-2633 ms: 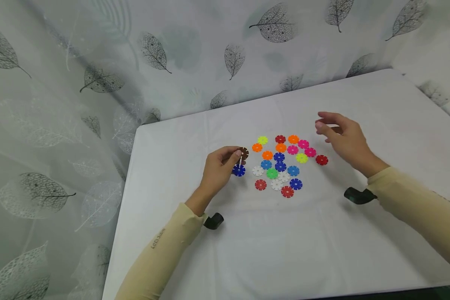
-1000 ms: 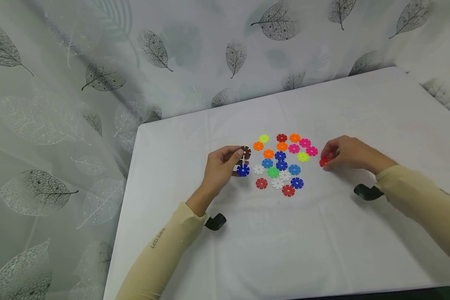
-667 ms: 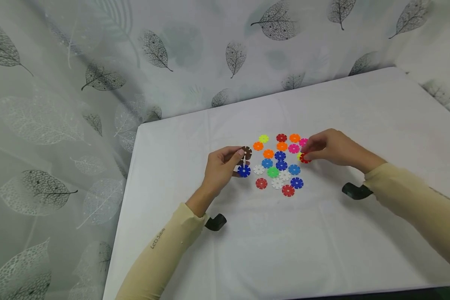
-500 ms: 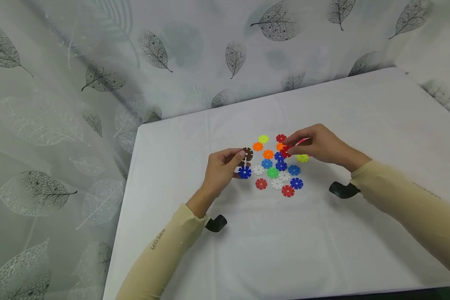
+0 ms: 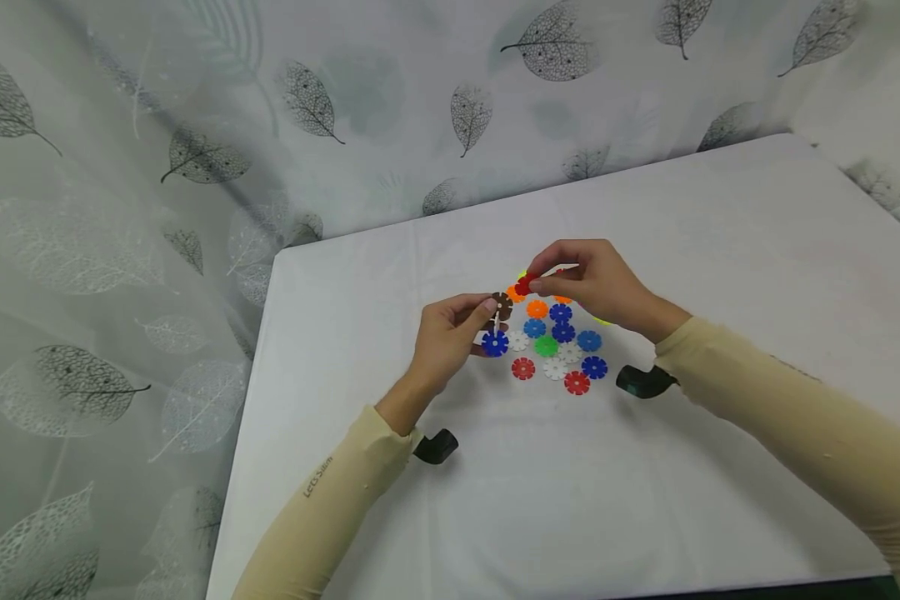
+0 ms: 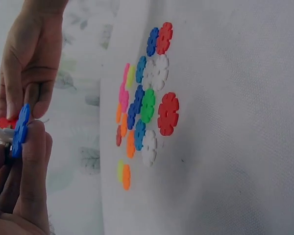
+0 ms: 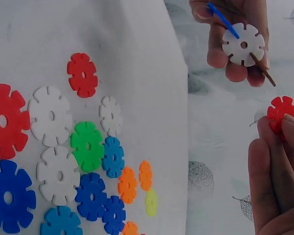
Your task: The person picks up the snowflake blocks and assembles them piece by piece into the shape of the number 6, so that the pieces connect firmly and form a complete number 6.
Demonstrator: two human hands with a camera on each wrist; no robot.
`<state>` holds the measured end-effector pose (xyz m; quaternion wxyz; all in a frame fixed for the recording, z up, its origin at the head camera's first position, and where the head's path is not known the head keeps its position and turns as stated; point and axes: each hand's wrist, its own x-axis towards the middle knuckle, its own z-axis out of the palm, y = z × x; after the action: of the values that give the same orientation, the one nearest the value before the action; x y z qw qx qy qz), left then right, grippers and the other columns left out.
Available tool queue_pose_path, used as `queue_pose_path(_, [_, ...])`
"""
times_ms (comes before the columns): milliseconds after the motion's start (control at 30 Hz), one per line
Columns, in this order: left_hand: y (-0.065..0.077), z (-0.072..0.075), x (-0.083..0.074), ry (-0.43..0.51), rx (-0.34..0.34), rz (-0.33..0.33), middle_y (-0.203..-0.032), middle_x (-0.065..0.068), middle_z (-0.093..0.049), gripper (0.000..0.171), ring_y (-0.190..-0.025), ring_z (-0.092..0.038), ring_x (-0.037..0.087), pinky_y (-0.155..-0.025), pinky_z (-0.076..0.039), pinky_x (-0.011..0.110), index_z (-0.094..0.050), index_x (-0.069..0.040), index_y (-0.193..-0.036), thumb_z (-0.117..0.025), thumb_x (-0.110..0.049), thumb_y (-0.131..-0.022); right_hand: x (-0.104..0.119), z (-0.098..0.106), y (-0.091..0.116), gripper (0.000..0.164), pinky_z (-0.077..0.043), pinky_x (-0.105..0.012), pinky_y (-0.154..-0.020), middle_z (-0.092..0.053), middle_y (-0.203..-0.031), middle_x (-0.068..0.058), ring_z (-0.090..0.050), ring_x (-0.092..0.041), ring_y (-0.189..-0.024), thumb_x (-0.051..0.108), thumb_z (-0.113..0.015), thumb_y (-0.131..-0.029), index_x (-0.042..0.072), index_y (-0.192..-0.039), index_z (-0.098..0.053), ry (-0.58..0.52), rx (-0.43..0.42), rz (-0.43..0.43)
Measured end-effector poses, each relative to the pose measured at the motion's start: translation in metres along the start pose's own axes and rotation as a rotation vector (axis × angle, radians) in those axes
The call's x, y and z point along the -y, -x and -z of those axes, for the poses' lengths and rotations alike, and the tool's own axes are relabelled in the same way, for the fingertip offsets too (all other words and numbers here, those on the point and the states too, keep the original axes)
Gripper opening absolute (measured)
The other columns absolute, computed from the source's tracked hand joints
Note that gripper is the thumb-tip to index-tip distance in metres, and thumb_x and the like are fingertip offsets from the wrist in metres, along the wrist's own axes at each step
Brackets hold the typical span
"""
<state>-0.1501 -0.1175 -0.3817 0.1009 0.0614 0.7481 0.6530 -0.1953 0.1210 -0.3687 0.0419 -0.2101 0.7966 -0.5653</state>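
Observation:
My left hand pinches a small joined piece made of notched plastic discs. It has a blue disc, a brown disc and, seen face-on in the right wrist view, a white disc with the other two slotted into it. My right hand holds a loose red notched disc between thumb and fingers. In the head view this red disc is just above and right of the brown one. In the right wrist view a gap shows between the red disc and the joined piece.
Several notched discs lie on the white-covered table beneath my hands, among them a green one, a red one and a dark blue one. A leaf-patterned curtain hangs behind the table.
My right hand has picked up the red disc from the right side of the group and carried it left toward my left hand. The left hand has shifted slightly right with the joined discs.

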Motion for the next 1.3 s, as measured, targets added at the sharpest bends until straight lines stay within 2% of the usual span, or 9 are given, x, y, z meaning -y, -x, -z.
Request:
queue_pose_path(467, [0.000, -0.003, -0.003, 0.021, -0.004, 0.012, -0.104, 0.007, -0.076, 0.032, -0.096, -0.073, 0.021, -0.069, -0.061, 0.038, -0.071, -0.006, -0.125, -0.062, -0.026, -0.102, 0.005, -0.008, 0.002, 0.016, -0.057, -0.026, -0.084, -0.070, -0.107, -0.011, -0.073, -0.024, -0.094, 0.002, -0.073, -0.092, 0.002, -0.108, -0.071, -0.025, 0.010, 0.055])
queue_pose_path(600, [0.000, -0.004, -0.005, 0.025, -0.021, 0.046, -0.103, 0.007, -0.076, 0.031, -0.097, -0.072, 0.021, -0.070, -0.061, 0.038, -0.072, -0.006, -0.120, -0.063, -0.028, -0.101, 0.006, -0.009, 0.003, 0.016, -0.057, -0.027, -0.084, -0.072, -0.105, -0.008, -0.074, -0.024, -0.095, 0.001, -0.074, -0.091, 0.004, -0.107, -0.073, 0.022, 0.012, 0.105])
queue_pose_path(800, [0.000, -0.005, -0.007, 0.046, -0.047, 0.070, -0.103, 0.007, -0.076, 0.029, -0.097, -0.072, 0.021, -0.071, -0.061, 0.037, -0.074, -0.004, -0.115, -0.065, -0.028, -0.101, 0.006, -0.009, 0.006, 0.015, -0.058, -0.036, -0.086, -0.074, -0.101, -0.001, -0.074, -0.018, -0.095, 0.001, -0.075, -0.091, 0.009, -0.104, -0.075, 0.105, 0.004, 0.194])
queue_pose_path(1033, [0.000, -0.009, -0.009, 0.074, -0.056, 0.075, -0.101, 0.007, -0.077, 0.028, -0.094, -0.074, 0.021, -0.072, -0.060, 0.033, -0.074, -0.005, -0.114, -0.064, -0.028, -0.101, 0.003, -0.010, 0.007, 0.018, -0.056, -0.026, -0.086, -0.075, -0.100, 0.001, -0.073, -0.014, -0.093, -0.002, -0.075, -0.089, 0.009, -0.104, -0.076, 0.106, -0.007, 0.246])
queue_pose_path(1167, [0.002, -0.011, -0.010, 0.099, -0.073, 0.090, -0.099, 0.007, -0.077, 0.028, -0.094, -0.074, 0.020, -0.070, -0.056, 0.028, -0.075, -0.006, -0.114, -0.065, -0.028, -0.100, 0.000, -0.012, 0.008, 0.018, -0.057, -0.027, -0.085, -0.075, -0.100, -0.001, -0.074, -0.014, -0.093, -0.003, -0.076, -0.088, 0.007, -0.103, -0.075, 0.080, -0.009, 0.260])
queue_pose_path(1300, [0.003, -0.013, -0.010, 0.140, -0.064, 0.091, -0.100, 0.007, -0.077, 0.027, -0.094, -0.074, 0.021, -0.074, -0.054, 0.031, -0.075, -0.006, -0.114, -0.065, -0.028, -0.100, -0.003, -0.015, 0.010, 0.020, -0.057, -0.026, -0.083, -0.075, -0.100, -0.002, -0.073, -0.015, -0.092, -0.005, -0.077, -0.086, 0.007, -0.102, -0.076, 0.052, -0.029, 0.272])
